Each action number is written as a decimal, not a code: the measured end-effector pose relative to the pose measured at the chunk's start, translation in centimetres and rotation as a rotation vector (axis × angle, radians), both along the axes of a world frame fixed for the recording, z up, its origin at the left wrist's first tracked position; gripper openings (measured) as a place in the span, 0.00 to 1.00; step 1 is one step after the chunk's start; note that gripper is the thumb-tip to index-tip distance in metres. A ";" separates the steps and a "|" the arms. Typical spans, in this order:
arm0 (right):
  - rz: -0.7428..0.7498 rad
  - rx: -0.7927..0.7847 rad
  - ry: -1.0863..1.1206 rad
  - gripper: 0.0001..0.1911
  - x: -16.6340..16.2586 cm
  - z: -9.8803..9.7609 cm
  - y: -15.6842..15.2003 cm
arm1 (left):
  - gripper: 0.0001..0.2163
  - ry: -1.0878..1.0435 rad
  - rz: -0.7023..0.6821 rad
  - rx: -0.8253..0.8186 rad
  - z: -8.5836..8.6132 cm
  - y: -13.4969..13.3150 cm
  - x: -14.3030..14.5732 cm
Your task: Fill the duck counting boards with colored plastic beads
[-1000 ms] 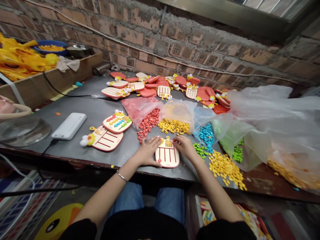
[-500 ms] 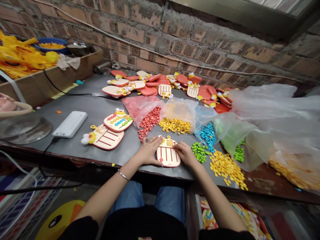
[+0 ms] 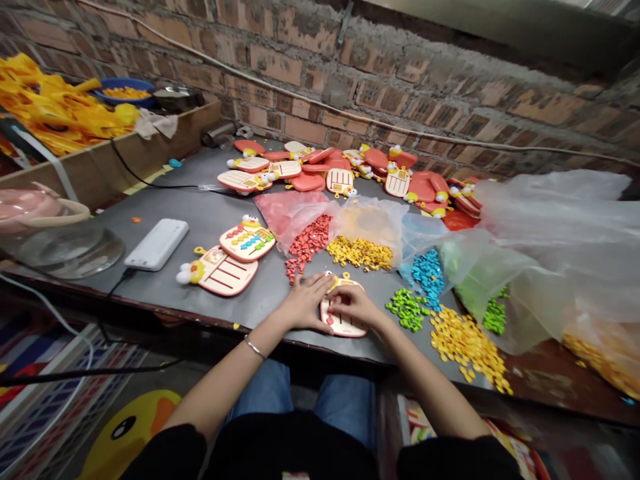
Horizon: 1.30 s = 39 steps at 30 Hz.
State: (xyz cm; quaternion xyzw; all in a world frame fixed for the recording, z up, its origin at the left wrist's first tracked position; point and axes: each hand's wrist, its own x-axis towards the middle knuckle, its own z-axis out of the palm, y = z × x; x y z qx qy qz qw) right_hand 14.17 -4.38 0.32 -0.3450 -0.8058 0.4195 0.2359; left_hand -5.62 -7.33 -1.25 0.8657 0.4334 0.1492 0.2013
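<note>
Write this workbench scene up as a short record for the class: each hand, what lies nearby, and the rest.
Left hand: flat on the cream-and-red toy board
Right hand: fingers over the board, any held piece hidden
Nearby: loose red pieces, yellow pieces, blue pieces, green pieces
Rest: toy board with coloured pieces, brick wall

Left hand (image 3: 304, 304) spread flat; right hand (image 3: 354, 305) curled just beside.

Black short-sleeved top (image 3: 290, 450), blue jeans (image 3: 347, 405), thin silver wrist bangle (image 3: 255, 347)
</note>
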 end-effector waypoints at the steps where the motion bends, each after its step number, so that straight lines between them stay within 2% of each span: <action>1: 0.029 -0.042 0.000 0.13 0.2 0.3 0.4 | 0.50 0.005 -0.004 0.002 -0.1 0.0 0.0; 4: -0.066 -0.020 0.028 0.12 -0.6 1.0 2.7 | 0.51 0.025 -0.012 0.011 -0.3 0.1 0.1; 7: -0.194 0.156 -0.050 0.06 -3.3 1.0 6.0 | 0.50 0.028 -0.016 0.025 -0.4 0.0 0.0; 11: -0.096 0.337 -0.350 0.05 -7.6 0.2 9.5 | 0.48 0.020 -0.007 0.023 -0.2 0.0 -0.1; 14: -0.025 0.411 -0.409 0.06 -8.7 0.0 10.2 | 0.48 0.036 -0.003 0.016 0.0 -0.1 -0.1; 16: -0.006 0.396 -0.317 0.07 -8.0 0.4 9.8 | 0.48 0.051 -0.005 0.014 0.1 -0.1 -0.1; 19: -0.032 0.300 -0.084 0.07 -4.8 1.2 8.0 | 0.49 0.062 -0.010 0.023 0.1 0.0 0.0; 22: -0.138 0.260 0.093 0.05 -0.5 1.9 5.5 | 0.49 0.052 -0.015 0.016 0.2 0.0 0.1; 24: -0.256 0.273 0.131 0.06 2.1 1.9 3.8 | 0.50 0.043 -0.016 0.002 0.3 -0.1 0.1; 26: -0.341 0.291 0.093 0.06 3.9 1.5 2.3 | 0.50 0.039 -0.016 -0.011 0.5 -0.1 0.1; 29: -0.353 0.388 -0.073 0.06 5.3 0.3 0.9 | 0.50 0.048 -0.015 -0.023 0.6 -0.1 0.1; 33: -0.336 0.549 -0.206 0.08 5.8 -1.3 0.4 | 0.52 0.048 -0.012 -0.014 0.3 0.0 0.1; 39: -0.323 0.602 -0.241 0.11 5.8 -1.9 0.3 | 0.53 0.048 -0.003 0.004 0.1 0.1 0.2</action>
